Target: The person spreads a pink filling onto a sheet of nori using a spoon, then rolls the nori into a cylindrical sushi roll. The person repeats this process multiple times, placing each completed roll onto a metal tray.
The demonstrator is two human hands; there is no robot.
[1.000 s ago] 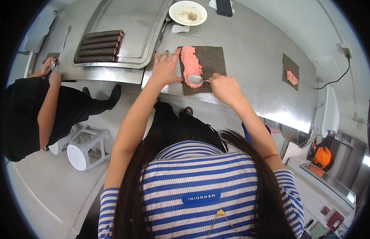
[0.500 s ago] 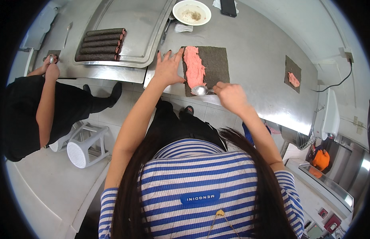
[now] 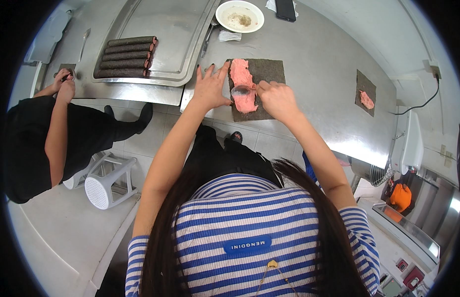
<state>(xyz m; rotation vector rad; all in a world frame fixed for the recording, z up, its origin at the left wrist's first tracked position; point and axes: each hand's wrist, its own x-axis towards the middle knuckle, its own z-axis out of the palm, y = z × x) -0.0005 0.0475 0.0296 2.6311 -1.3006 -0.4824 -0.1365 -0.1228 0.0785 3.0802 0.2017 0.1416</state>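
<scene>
A dark seaweed sheet (image 3: 270, 74) lies flat on the metal table in front of me. Along its left side runs a strip of pink paste (image 3: 241, 73). My right hand (image 3: 278, 100) is closed round the handle of a metal spoon (image 3: 241, 91), whose bowl rests on the middle of the strip. My left hand (image 3: 210, 89) lies with fingers spread at the sheet's left edge, its fingertips touching the table and the sheet's border.
Several seaweed rolls (image 3: 126, 57) lie in a metal tray (image 3: 178, 54) at left. A white bowl (image 3: 240, 16) and a phone (image 3: 285, 10) are at the back. Another sheet with paste (image 3: 366, 99) lies right. A co-worker (image 3: 51, 123) works at far left, near stools (image 3: 106, 185).
My right hand has moved the spoon away from me, from the strip's near end up to its middle. The left hand stays spread at the sheet's edge.
</scene>
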